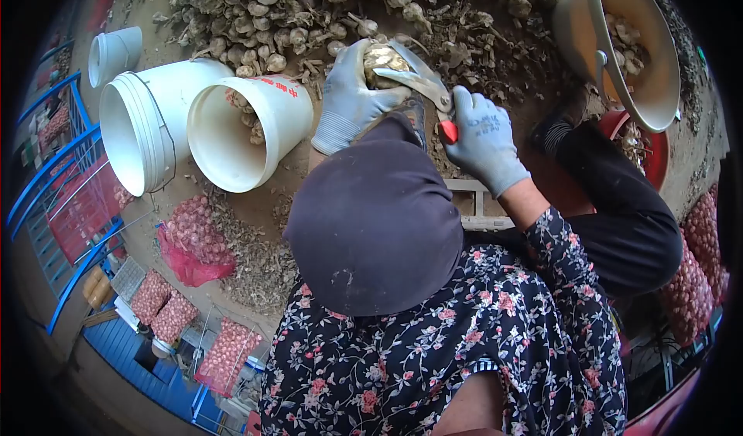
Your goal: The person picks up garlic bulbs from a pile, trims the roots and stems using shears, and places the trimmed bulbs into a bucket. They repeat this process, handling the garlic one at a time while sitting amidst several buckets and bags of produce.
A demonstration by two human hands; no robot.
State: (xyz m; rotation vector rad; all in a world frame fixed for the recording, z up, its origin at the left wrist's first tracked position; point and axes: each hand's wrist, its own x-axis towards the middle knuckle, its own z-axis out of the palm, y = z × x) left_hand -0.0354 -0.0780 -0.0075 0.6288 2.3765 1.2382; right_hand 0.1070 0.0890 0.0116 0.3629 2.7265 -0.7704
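My left hand (352, 92), in a grey glove, is wrapped round a pale garlic bulb (379, 58) near the top centre. In my right hand (481, 136), also gloved, are shears (422, 84) with red on the handle; its fingers are closed round them. The shears' blades are spread apart, and one lies across the front of the bulb. A heap of garlic (271, 14) with dry stalks lies just beyond both hands.
White buckets (174, 103) stand or lie at the left, one with garlic inside. A beige bucket (569, 41) and a red tub (658, 153) are at the right. Mesh sacks of garlic (228, 351) sit lower left and far right.
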